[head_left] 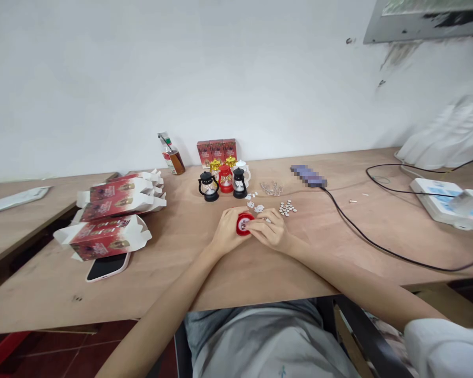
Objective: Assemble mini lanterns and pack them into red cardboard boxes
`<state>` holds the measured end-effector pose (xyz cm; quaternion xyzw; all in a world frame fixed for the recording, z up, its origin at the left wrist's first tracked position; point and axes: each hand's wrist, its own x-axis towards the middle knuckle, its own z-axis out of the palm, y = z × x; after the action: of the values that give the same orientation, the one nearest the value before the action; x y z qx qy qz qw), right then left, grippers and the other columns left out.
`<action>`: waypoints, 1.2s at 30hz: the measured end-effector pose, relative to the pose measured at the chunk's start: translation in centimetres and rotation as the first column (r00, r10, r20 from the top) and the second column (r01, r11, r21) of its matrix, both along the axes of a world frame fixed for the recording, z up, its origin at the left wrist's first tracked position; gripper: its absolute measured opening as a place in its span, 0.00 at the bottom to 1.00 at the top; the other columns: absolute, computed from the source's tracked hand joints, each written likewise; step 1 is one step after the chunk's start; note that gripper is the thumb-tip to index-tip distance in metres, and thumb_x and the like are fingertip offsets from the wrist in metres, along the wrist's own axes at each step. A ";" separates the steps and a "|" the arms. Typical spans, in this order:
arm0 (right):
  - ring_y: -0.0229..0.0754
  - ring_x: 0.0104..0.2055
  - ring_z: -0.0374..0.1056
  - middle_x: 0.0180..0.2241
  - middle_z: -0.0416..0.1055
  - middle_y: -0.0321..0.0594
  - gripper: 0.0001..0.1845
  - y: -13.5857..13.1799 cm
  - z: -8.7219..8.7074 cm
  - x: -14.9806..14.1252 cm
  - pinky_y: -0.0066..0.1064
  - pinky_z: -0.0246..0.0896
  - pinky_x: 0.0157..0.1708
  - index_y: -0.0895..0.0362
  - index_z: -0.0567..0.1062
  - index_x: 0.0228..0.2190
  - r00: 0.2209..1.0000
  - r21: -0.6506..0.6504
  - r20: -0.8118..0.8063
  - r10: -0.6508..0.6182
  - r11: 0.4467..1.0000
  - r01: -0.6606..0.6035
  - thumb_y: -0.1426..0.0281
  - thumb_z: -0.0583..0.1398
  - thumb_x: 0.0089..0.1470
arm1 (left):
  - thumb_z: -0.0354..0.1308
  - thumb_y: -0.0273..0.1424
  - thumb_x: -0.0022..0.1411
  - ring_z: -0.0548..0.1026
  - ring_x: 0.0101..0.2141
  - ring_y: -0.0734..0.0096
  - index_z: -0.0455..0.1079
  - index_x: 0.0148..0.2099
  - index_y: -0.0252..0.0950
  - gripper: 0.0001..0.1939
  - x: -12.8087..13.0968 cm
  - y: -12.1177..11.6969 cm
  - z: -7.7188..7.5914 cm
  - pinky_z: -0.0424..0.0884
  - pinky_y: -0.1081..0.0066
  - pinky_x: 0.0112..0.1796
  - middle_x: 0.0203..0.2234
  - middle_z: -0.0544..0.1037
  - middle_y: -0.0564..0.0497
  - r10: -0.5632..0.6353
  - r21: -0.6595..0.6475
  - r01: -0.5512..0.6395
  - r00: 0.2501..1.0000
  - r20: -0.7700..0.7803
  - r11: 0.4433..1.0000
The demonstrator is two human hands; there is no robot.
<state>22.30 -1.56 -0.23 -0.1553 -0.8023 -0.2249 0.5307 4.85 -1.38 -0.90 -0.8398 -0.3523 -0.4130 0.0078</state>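
Both of my hands meet at the middle of the wooden table. My left hand is curled round a small red lantern, held with its base toward me. My right hand has its fingers pinched together at the lantern's base; whether something small is between them I cannot make out. Just beyond my hands lie small white tabs and a heap of button cells. Several finished mini lanterns, black, red, gold and white, stand behind them.
Folded red-and-white cartons lie stacked at the left, over a phone. Three red boxes and a bottle stand at the wall. A black cable runs rightward. A white device sits at the right.
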 end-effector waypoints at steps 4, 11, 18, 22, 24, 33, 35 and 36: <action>0.40 0.32 0.67 0.29 0.76 0.37 0.03 1.6 0.1 1.8 0.33 0.59 0.35 0.55 0.71 0.31 0.987 -0.098 -0.032 -0.154 0.984 0.151 0.75 0.59 0.54 | 0.64 0.31 0.51 0.73 0.46 0.61 0.59 0.51 0.38 0.26 0.0 -0.3 0.5 0.68 0.60 0.48 0.43 0.75 0.47 0.039 -0.039 -0.038 0.998 0.043 0.999; 0.45 0.38 0.70 0.32 0.77 0.41 0.09 6.1 1.1 8.0 0.34 0.60 0.40 0.57 0.75 0.32 0.856 -0.539 0.431 -0.286 0.679 0.498 0.77 0.57 0.49 | 0.65 0.31 0.50 0.73 0.45 0.61 0.61 0.50 0.38 0.25 -0.1 -0.5 0.9 0.68 0.60 0.48 0.44 0.75 0.48 0.122 -0.118 -0.112 0.989 0.082 0.987; 0.44 0.44 0.71 0.37 0.78 0.37 0.15 6.6 1.6 9.1 0.33 0.61 0.44 0.54 0.77 0.35 0.804 -0.608 0.590 -0.081 0.610 0.508 0.79 0.57 0.45 | 0.64 0.32 0.50 0.74 0.45 0.61 0.61 0.49 0.38 0.24 -0.1 -0.5 1.0 0.69 0.60 0.47 0.44 0.75 0.47 0.119 -0.107 -0.110 0.989 0.090 0.988; 0.44 0.44 0.71 0.37 0.78 0.38 0.16 6.5 1.9 9.1 0.32 0.61 0.44 0.54 0.77 0.35 0.798 -0.624 0.599 -0.059 0.591 0.512 0.80 0.57 0.44 | 0.64 0.32 0.50 0.74 0.44 0.61 0.62 0.49 0.38 0.24 -0.1 -0.5 1.1 0.69 0.59 0.47 0.44 0.75 0.47 0.116 -0.111 -0.105 0.989 0.089 0.988; 0.44 0.44 0.71 0.36 0.78 0.37 0.17 6.5 2.0 9.1 0.33 0.61 0.45 0.54 0.77 0.35 0.806 -0.635 0.589 -0.051 0.587 0.501 0.81 0.57 0.44 | 0.64 0.32 0.50 0.74 0.45 0.61 0.61 0.49 0.38 0.24 -0.1 -0.6 1.1 0.69 0.60 0.47 0.44 0.75 0.47 0.118 -0.110 -0.108 0.989 0.090 0.988; 0.41 0.41 0.72 0.32 0.79 0.35 0.19 6.7 2.0 9.4 0.29 0.62 0.41 0.55 0.77 0.36 0.831 -0.678 0.556 -0.038 0.557 0.479 0.83 0.56 0.42 | 0.65 0.32 0.50 0.74 0.44 0.62 0.61 0.49 0.38 0.25 -0.1 -0.4 1.0 0.69 0.60 0.47 0.43 0.76 0.47 0.120 -0.100 -0.111 0.989 0.083 0.989; 0.42 0.43 0.71 0.33 0.79 0.35 0.21 6.7 2.2 9.6 0.28 0.62 0.41 0.55 0.77 0.36 0.823 -0.674 0.566 -0.049 0.547 0.497 0.83 0.57 0.41 | 0.65 0.32 0.50 0.74 0.44 0.61 0.61 0.49 0.38 0.25 -0.1 -0.4 1.0 0.69 0.60 0.47 0.43 0.75 0.47 0.119 -0.096 -0.111 0.990 0.082 0.989; 0.43 0.43 0.72 0.34 0.79 0.34 0.21 6.6 2.3 9.6 0.28 0.62 0.40 0.54 0.77 0.37 0.816 -0.671 0.576 -0.057 0.537 0.511 0.83 0.57 0.40 | 0.65 0.32 0.50 0.74 0.44 0.61 0.61 0.49 0.38 0.25 -0.1 -0.4 1.0 0.69 0.60 0.47 0.44 0.75 0.47 0.118 -0.096 -0.110 0.990 0.082 0.989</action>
<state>31.94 5.06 2.04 -0.4483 -0.8825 0.0434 0.1353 4.70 -1.78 0.12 -0.7990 -0.4181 -0.4317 -0.0223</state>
